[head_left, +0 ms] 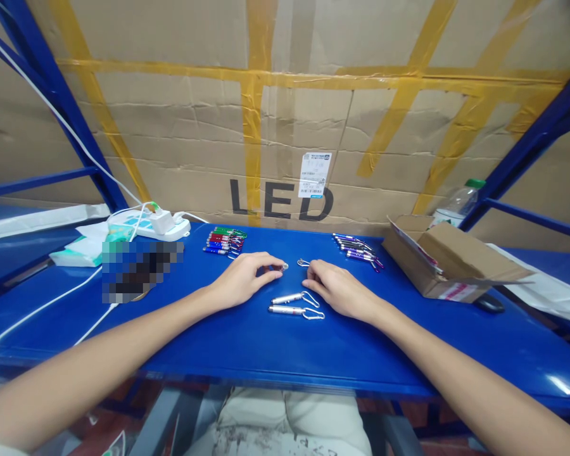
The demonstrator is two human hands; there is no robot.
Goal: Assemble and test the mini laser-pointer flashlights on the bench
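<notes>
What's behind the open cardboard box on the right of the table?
Behind the cardboard box stands a clear plastic bottle with a green cap; its upper part shows. The box covers the bottle's base, so anything else low down there can't be seen.

Around 2 penlights (287, 310) on the table (361, 348), a penlight row (223, 239) is laid at 11 o'clock, a second-side row (354, 246) at 1, a carton (411, 263) at 2, a power strip (147, 234) at 10.
</notes>
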